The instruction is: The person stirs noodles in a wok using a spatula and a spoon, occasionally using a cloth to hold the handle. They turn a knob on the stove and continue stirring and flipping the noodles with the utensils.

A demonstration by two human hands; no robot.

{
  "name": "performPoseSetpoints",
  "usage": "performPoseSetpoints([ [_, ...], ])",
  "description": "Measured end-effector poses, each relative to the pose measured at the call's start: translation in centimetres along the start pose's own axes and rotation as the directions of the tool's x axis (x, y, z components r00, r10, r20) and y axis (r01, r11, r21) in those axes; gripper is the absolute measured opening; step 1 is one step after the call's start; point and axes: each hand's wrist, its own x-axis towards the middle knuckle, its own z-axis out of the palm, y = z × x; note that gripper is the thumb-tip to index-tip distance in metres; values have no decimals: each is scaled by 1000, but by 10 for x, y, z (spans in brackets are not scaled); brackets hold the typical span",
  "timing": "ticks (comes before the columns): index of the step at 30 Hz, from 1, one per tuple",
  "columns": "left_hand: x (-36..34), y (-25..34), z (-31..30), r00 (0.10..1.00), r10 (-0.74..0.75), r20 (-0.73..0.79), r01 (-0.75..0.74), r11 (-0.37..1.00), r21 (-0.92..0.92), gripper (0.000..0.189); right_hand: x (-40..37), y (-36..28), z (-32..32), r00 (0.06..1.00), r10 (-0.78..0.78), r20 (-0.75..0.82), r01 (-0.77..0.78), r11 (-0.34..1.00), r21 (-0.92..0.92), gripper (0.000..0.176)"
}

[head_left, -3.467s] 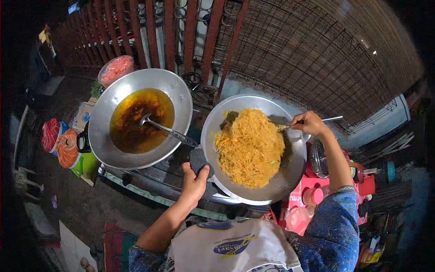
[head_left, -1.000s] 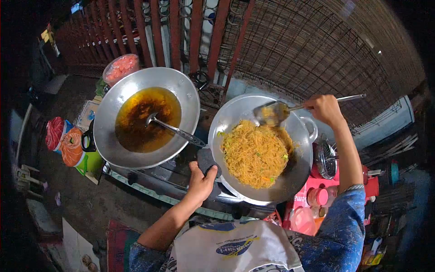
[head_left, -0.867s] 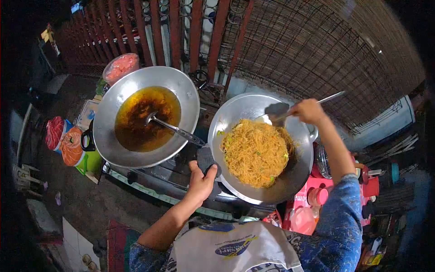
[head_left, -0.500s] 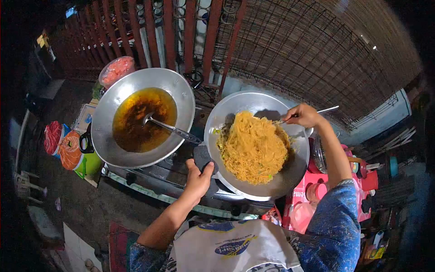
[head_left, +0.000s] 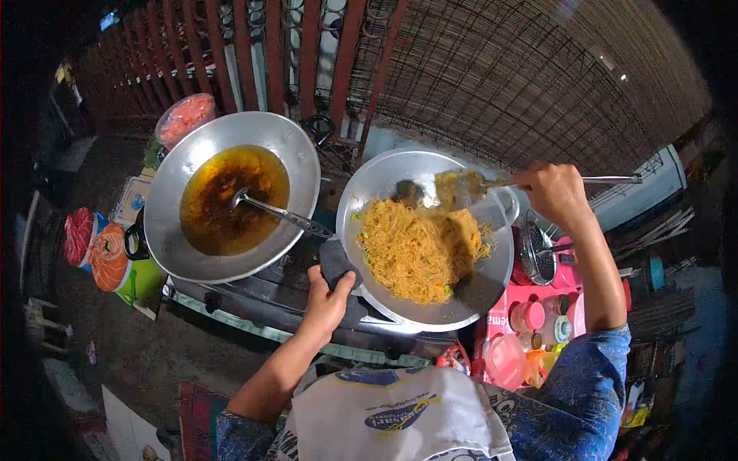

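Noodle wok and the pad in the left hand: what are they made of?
The noodle wok looks like bare metal, perhaps aluminium: silvery grey with bright highlights. The pad in the left hand seems cloth or foam, dark grey and matte; I can't tell which.

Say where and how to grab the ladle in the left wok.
Grip the ladle by the outer part of its handle, from above on the wearer's side. Its head sits in the amber liquid; the long handle slants out over the rim of the left wok, likely leaving room before the dark cloth in the left hand.
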Motion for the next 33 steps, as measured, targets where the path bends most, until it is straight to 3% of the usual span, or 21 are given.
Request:
performPoseSetpoints([
  [3, -1, 3, 2, 1000, -17, -27, 18, 999, 48, 50, 1, 9, 11, 990, 10, 142, 11, 989, -146, 16],
  [6, -6, 11, 8, 998, -17, -67, 20, 999, 45, 48, 4, 28, 54, 968, -8, 252, 36, 994, -108, 16],
  [9, -5, 6, 13, 991, 70, -115, -61, 995, 82, 45, 7, 6, 86, 898, -149, 413, 122, 988, 92, 15],
  [11, -3, 1, 13, 992, 65, -104, -60, 997, 49, 44, 1, -24, 151, 938, -210, 276, 52, 872, 486, 17],
  [14, -4, 6, 15, 991, 76, -113, -73, 997, 30, 43, 1, -45, 166, 927, -186, 326, -93, 727, 681, 21],
  [15, -5, 8, 16, 990, 81, -117, -75, 996, 49, 43, 2, -41, 164, 928, -185, 324, -93, 727, 681, 21],
  [17, -3, 5, 14, 992, 70, -107, -64, 996, 60, 42, 2, -25, 159, 918, -302, 258, -30, 596, 803, 21],
  [22, -5, 9, 13, 995, 47, -86, -43, 998, 44, 42, -4, 3, 125, 927, -231, 296, -46, 713, 700, 19],
  [28, 1, -2, 7, 993, 67, -94, -55, 991, 121, 45, -12, 9, 70, 916, -46, 399, -203, 805, 557, 17],
  [33, 3, -2, 3, 998, 58, -12, -57, 996, 75, 46, -18, 19, 49, 946, 3, 325, -174, 849, 498, 17],
])
